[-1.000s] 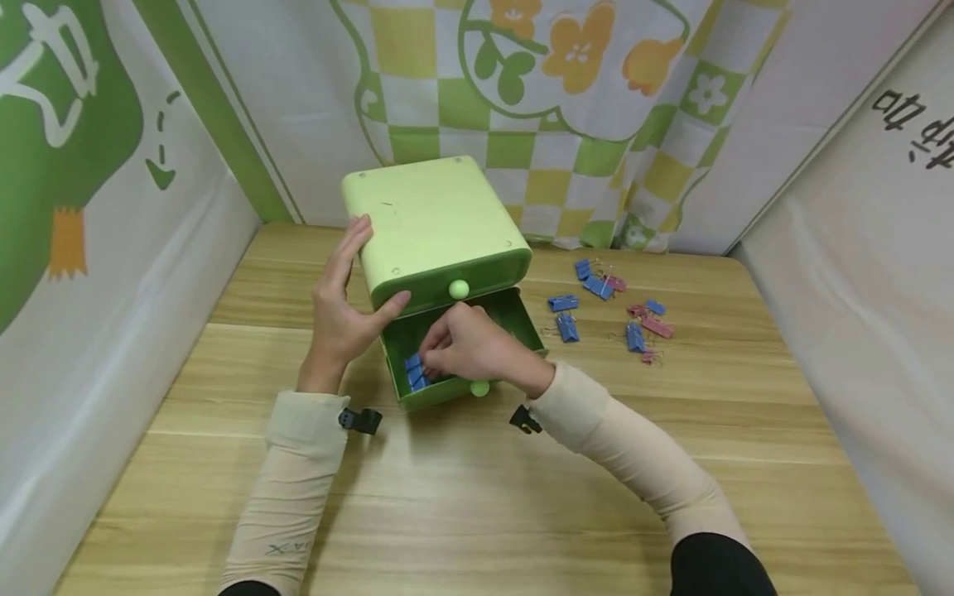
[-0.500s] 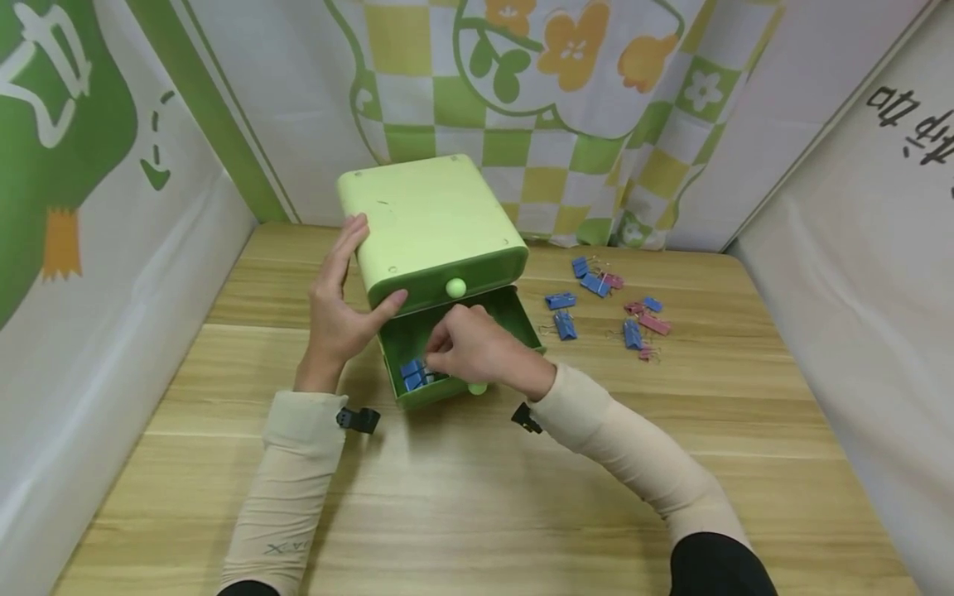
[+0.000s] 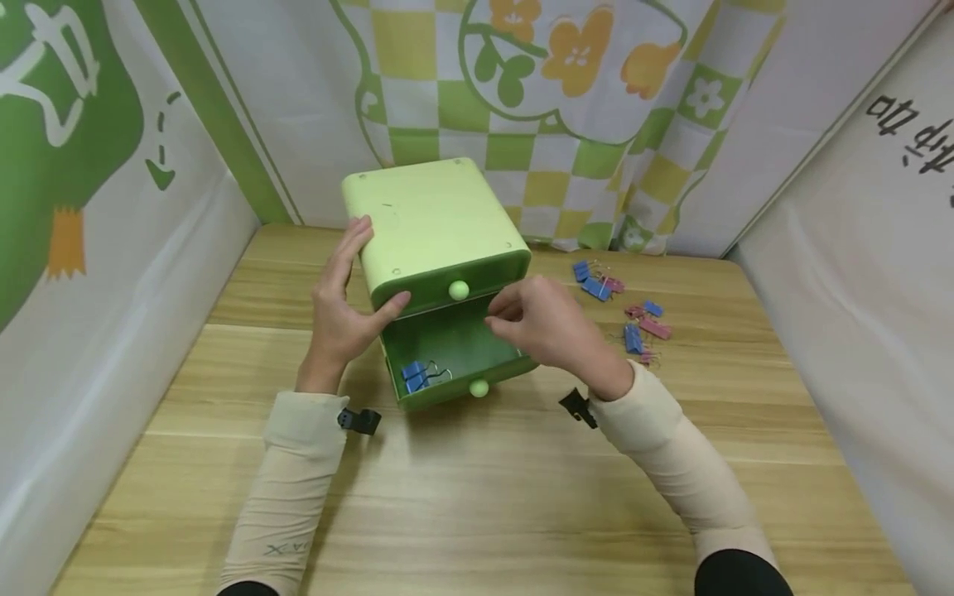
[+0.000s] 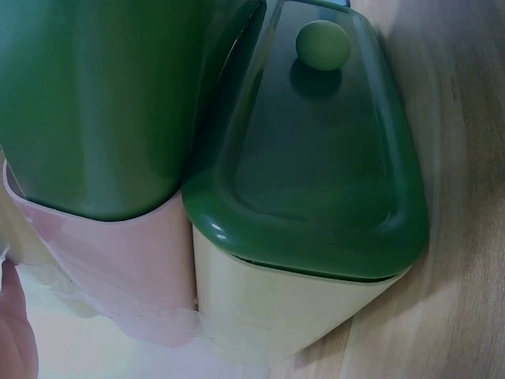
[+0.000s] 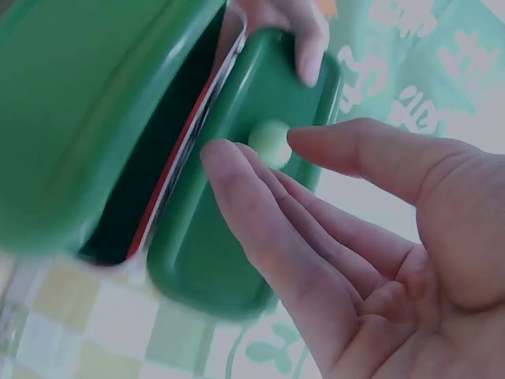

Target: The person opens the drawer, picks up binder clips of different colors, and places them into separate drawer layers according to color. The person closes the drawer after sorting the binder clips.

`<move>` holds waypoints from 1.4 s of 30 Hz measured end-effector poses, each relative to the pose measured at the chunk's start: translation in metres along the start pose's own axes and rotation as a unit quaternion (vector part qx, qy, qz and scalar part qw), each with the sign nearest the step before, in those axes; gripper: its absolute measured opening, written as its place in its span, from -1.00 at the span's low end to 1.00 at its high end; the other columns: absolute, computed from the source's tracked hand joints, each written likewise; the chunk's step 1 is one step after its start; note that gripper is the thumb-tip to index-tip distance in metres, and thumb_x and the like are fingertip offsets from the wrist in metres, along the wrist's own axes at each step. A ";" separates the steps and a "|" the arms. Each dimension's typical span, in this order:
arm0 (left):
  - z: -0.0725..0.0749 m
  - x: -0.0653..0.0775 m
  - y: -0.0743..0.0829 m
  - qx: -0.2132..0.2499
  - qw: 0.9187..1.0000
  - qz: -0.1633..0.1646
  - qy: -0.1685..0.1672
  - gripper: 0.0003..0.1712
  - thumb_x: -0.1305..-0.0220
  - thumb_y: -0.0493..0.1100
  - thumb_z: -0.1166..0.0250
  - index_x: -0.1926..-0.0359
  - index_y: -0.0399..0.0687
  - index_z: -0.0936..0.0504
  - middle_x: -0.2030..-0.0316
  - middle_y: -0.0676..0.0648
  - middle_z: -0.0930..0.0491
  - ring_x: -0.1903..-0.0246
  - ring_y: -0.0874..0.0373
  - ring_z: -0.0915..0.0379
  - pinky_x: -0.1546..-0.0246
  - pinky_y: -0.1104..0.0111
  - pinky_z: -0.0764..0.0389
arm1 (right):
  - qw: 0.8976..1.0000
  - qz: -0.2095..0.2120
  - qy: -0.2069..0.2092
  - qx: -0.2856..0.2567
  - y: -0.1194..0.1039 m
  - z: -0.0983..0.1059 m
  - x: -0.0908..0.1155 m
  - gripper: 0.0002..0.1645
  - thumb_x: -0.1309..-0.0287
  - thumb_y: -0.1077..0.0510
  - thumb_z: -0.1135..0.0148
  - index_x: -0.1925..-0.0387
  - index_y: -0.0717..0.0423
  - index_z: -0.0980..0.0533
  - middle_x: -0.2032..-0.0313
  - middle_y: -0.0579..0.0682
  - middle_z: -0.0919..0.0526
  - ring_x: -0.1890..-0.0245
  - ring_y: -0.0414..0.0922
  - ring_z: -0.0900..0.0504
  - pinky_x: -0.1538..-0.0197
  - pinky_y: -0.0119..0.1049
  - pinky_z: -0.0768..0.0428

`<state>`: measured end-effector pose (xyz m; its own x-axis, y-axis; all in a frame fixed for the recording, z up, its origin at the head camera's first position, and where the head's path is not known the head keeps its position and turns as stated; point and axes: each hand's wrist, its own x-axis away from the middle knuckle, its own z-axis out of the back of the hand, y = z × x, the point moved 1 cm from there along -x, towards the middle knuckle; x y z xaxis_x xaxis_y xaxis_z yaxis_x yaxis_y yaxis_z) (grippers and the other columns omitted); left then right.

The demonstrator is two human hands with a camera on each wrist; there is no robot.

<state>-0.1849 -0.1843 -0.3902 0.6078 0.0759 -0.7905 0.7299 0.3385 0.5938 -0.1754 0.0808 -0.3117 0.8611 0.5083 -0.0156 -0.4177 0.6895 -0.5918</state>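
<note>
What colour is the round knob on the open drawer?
The knob is light green; it shows best in the head view.

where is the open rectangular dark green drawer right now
In the head view, the open drawer sticks out just below centre, beneath the closed dark green drawer, with the person's right hand over its right end.

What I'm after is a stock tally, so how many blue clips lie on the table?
4 visible: the farthest clip, at left; the adjacent clip just in front; the rightmost clip; and the nearest clip. The right hand may hide more.
</note>
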 end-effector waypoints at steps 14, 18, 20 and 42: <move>0.002 0.002 -0.006 0.000 1.000 0.005 -0.003 -0.01 -0.12 0.11 -0.51 -0.41 -0.43 -0.43 -0.50 -0.34 -0.40 -0.61 -0.20 -0.15 -0.69 0.08 -0.18 | 0.992 -0.090 0.043 0.071 0.060 0.025 0.003 -0.75 -0.33 0.16 -0.38 0.14 0.28 -0.78 0.15 0.20 -0.86 0.09 0.12 -0.84 0.00 0.00 -0.83; 0.002 0.002 -0.008 -0.006 1.000 0.003 -0.003 0.01 -0.13 0.15 -0.50 -0.42 -0.42 -0.43 -0.50 -0.32 -0.39 -0.61 -0.20 -0.15 -0.69 0.08 -0.17 | 0.988 -0.110 0.028 0.107 0.083 0.018 -0.007 -0.72 -0.31 0.14 -0.40 0.44 0.27 -0.77 0.43 0.13 -0.81 0.37 0.02 -0.73 -0.01 0.00 -0.73; 0.001 0.003 -0.011 -0.009 1.000 0.002 -0.003 0.01 -0.12 0.15 -0.50 -0.42 -0.42 -0.43 -0.51 -0.32 -0.39 -0.61 -0.20 -0.16 -0.69 0.07 -0.17 | 0.985 -0.117 0.019 0.122 0.095 0.014 -0.012 -0.55 -0.31 0.14 -0.38 0.71 0.19 -0.63 0.69 -0.03 -0.59 0.59 -0.12 -0.48 0.16 -0.12 -0.58; 0.001 0.007 -0.036 -0.015 1.000 -0.010 0.003 0.03 -0.06 0.17 -0.53 -0.42 -0.36 -0.46 -0.50 -0.30 -0.41 -0.61 -0.20 -0.17 -0.68 0.06 -0.19 | 0.957 -0.206 0.012 0.203 0.144 -0.034 -0.060 -0.74 -0.24 0.32 -0.30 0.53 0.14 -0.44 0.31 0.21 -0.68 0.35 0.11 -0.69 0.47 -0.09 -0.66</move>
<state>-0.2066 -0.1972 -0.4171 0.5920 0.0743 -0.8025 0.7320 0.3672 0.5739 -0.2777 0.1320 -0.4240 0.9812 0.1419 0.1306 -0.1157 0.9750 -0.1899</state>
